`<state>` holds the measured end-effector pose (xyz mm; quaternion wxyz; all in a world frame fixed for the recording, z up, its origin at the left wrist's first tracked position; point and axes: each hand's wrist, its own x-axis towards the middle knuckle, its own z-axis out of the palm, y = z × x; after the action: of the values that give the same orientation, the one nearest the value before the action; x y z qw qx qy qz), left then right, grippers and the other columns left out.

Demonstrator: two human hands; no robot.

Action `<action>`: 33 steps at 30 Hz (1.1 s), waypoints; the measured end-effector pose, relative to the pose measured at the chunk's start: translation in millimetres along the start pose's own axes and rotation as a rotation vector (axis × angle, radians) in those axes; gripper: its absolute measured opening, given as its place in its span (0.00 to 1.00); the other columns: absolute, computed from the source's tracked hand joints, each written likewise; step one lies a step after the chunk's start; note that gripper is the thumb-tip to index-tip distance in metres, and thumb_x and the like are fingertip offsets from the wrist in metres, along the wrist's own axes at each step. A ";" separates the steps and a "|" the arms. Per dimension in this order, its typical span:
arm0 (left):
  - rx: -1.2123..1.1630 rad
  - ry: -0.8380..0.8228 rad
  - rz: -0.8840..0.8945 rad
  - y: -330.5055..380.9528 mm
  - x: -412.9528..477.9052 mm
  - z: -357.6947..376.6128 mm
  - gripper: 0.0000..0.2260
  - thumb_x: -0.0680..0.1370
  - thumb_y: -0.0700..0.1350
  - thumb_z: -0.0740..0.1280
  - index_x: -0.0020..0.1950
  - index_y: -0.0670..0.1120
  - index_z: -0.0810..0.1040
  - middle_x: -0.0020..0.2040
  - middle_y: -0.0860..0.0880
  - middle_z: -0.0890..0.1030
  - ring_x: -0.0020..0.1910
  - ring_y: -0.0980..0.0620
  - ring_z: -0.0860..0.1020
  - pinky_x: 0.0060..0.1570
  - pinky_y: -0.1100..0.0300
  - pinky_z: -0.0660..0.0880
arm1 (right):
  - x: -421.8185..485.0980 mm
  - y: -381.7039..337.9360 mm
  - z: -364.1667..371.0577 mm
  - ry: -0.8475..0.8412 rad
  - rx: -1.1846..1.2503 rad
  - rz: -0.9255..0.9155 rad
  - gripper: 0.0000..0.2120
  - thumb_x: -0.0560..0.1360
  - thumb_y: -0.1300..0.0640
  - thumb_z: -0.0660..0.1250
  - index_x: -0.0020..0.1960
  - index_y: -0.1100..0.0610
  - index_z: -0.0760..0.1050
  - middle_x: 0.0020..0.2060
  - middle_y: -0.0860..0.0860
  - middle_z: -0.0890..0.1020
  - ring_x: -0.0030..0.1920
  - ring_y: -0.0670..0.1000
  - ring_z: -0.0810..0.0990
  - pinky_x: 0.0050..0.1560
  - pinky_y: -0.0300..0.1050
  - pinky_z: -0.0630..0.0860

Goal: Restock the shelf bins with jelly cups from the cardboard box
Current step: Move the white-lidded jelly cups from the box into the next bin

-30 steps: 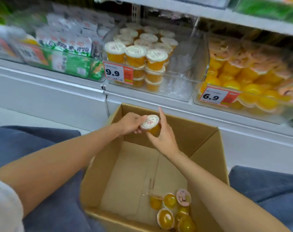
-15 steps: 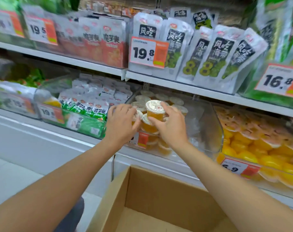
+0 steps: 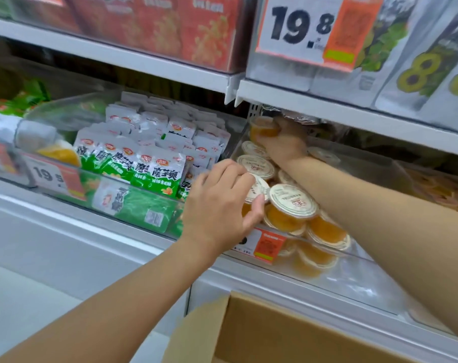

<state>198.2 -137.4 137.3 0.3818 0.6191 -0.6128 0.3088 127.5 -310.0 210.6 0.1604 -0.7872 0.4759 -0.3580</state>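
Head view: a restock is caught mid-placement, with both hands inside one bin.
Right hand (image 3: 283, 145): it is deep at the back of the clear plastic shelf bin (image 3: 366, 279), just under the white upper shelf (image 3: 353, 111). Its grip is closed round a small orange jelly cup with a white foil lid (image 3: 264, 128), held above the rear cups. Whether that cup already rests on them cannot be told.
Left hand (image 3: 220, 205): it is at the bin's front. Its grip is curled on a front-row jelly cup (image 3: 258, 189), fingers over the lid and thumb at the rim, apparently to steady the stack.
Stock placed: stacked white-lidded cups (image 3: 293, 203) fill the bin's left side, several layers deep at the front.
Room left: the bin's right part looks bare through the clear front wall, so more cups are judged to be needed.
Brown cardboard box (image 3: 275, 334): only its far wall and a flap are seen below the shelf. Its inside is hidden, so the remaining supply cannot be told.
Progress: judged part-way, with one cup in hand, one bin partly filled and further cups to be fetched.
Neighbour: green-and-white snack pouches (image 3: 154, 174) in the bin to the left are touched by neither hand.
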 end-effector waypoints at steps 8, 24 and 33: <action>0.010 0.013 -0.001 -1.5 -0.9 1.4 0.14 0.75 0.53 0.60 0.47 0.45 0.80 0.50 0.49 0.81 0.56 0.48 0.77 0.43 0.55 0.72 | 23.4 -6.5 6.2 -0.041 -0.297 0.098 0.21 0.79 0.46 0.61 0.67 0.57 0.70 0.58 0.53 0.77 0.59 0.55 0.77 0.49 0.42 0.69; 0.012 -0.039 -0.020 0.0 0.6 0.1 0.14 0.76 0.52 0.59 0.48 0.45 0.80 0.49 0.49 0.80 0.55 0.47 0.77 0.43 0.55 0.71 | -11.1 4.0 -25.0 -0.114 -0.339 -0.064 0.20 0.80 0.50 0.58 0.71 0.50 0.66 0.63 0.53 0.75 0.59 0.56 0.76 0.58 0.52 0.75; -0.085 -0.117 -0.084 11.1 -0.6 -7.1 0.14 0.77 0.48 0.58 0.53 0.43 0.78 0.55 0.46 0.78 0.56 0.46 0.75 0.50 0.50 0.72 | -96.4 76.5 -108.9 0.109 -0.051 0.302 0.23 0.81 0.52 0.56 0.74 0.57 0.61 0.70 0.59 0.67 0.70 0.60 0.67 0.69 0.50 0.65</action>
<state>187.7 -130.5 141.5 0.3839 0.6446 -0.6200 0.2295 -27.1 -255.0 201.0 0.1665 -0.6900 0.6057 -0.3597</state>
